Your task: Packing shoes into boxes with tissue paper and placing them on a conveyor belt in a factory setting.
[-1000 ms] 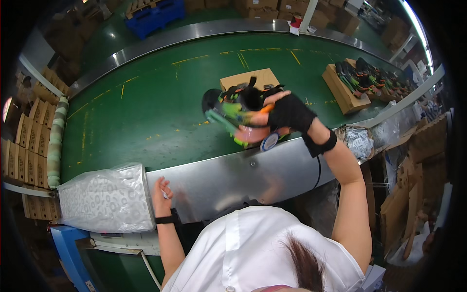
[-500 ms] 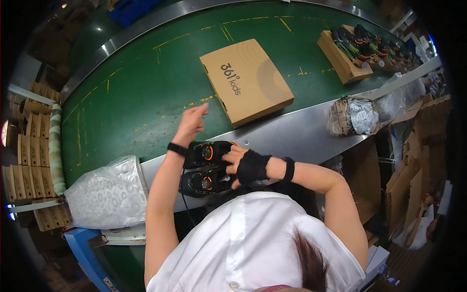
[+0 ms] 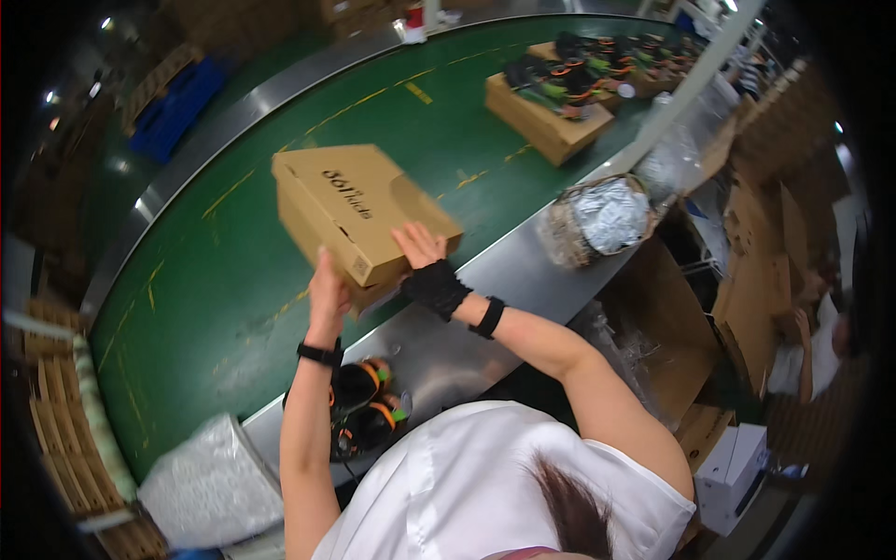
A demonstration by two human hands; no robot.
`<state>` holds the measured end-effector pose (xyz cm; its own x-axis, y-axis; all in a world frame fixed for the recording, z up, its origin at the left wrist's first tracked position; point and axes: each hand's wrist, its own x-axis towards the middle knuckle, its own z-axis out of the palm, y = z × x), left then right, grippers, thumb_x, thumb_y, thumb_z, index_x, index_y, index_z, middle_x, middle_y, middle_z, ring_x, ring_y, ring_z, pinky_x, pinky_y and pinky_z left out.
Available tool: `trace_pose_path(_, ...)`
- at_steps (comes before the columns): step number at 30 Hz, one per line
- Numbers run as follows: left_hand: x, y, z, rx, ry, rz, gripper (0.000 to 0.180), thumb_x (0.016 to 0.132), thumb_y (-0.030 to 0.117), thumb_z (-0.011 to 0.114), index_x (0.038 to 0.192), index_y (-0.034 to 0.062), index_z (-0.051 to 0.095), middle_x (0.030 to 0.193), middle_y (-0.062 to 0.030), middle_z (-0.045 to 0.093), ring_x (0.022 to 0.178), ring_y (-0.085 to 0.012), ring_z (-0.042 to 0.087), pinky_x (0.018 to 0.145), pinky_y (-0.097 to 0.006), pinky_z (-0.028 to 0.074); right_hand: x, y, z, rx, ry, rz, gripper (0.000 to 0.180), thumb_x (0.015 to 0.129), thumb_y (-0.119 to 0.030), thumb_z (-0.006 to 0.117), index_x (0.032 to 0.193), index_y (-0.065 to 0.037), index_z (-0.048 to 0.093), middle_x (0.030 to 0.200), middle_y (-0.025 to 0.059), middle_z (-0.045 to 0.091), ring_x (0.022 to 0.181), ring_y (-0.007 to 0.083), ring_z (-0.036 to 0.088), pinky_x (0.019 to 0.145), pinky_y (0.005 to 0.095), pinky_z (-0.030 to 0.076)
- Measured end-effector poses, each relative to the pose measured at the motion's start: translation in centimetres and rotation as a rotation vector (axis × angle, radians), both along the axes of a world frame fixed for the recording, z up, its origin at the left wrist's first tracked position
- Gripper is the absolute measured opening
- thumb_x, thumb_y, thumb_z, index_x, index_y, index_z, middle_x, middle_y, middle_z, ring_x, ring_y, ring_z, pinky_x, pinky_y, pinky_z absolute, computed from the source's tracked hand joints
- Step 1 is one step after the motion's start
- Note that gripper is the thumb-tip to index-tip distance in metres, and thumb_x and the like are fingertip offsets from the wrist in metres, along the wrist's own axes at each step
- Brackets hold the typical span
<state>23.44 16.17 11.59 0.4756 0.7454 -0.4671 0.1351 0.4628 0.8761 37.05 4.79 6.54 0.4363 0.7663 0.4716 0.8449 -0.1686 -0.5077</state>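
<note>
The right grip point(image 3: 431, 273) is now off the black shoes point(image 3: 376, 422) and, like the left grip point(image 3: 327, 297), on the cardboard box point(image 3: 362, 213).

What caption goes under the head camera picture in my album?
Right hand on a box, left hand at its side, shoes nearby.

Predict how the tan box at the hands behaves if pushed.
The tan box probably won't roll, given its flat faces. Its broad, low shape likely resists tipping. It looks fairly stiff, holding straight edges.
</note>
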Motion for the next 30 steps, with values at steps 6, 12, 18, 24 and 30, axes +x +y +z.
trace_pose_path(6,-4.8,4.6,-6.0,1.014,0.822,0.007,0.061,0.07,0.035,0.064,0.109,-0.0071,0.045,0.096,-0.0241,0.05,0.09,-0.0351,0.049,0.08,-0.038,0.04,4.3,-2.3,6.2,0.476,1.12,0.142,0.058,0.066,-0.01,0.061,0.12,-0.006,0.04,0.106,0.0078,0.052,0.1,0.0199,0.05,0.083,0.0334,0.042)
trace_pose_path(12,-5.0,4.5,-5.4,0.873,0.78,-0.339,0.074,0.066,0.039,0.066,0.119,-0.0039,0.039,0.119,-0.0297,0.036,0.111,-0.0382,0.037,0.091,-0.039,0.034,8.6,-4.7,-4.5,0.429,2.071,-0.129,0.033,0.075,-0.021,0.06,0.102,-0.013,0.043,0.092,0.0084,0.056,0.076,0.0264,0.058,0.061,0.0383,0.047)
trace_pose_path(18,-11.0,5.9,-2.1,0.323,0.075,-0.038,0.033,0.082,0.023,0.055,0.106,-0.0004,0.051,0.089,-0.0065,0.058,0.082,-0.0138,0.056,0.061,-0.023,0.044,4.1,-6.1,-3.4,0.055,1.504,0.324,0.025,0.078,-0.012,0.06,0.096,0.002,0.052,0.085,0.0129,0.06,0.078,0.0201,0.061,0.066,0.0319,0.05)
trace_pose_path(24,-26.4,8.0,-4.9,0.405,0.246,0.406,0.041,0.082,0.04,0.051,0.105,0.0069,0.052,0.099,-0.0068,0.054,0.091,-0.0183,0.052,0.072,-0.033,0.04,-4.0,0.0,3.6,-0.038,0.644,0.376,0.037,0.077,-0.025,0.055,0.104,0.0,0.05,0.091,0.0156,0.06,0.085,0.0239,0.058,0.077,0.0337,0.045)
trace_pose_path(30,-50.1,7.8,-17.2,0.741,0.852,0.784,0.036,0.086,0.024,0.043,0.089,-0.0103,0.056,0.085,-0.0211,0.059,0.076,-0.0307,0.055,0.069,-0.038,0.043,-9.9,6.7,-0.2,-0.733,0.285,0.428,0.051,0.07,-0.037,0.054,0.11,-0.006,0.049,0.099,0.0214,0.055,0.095,0.0316,0.054,0.08,0.0408,0.041)
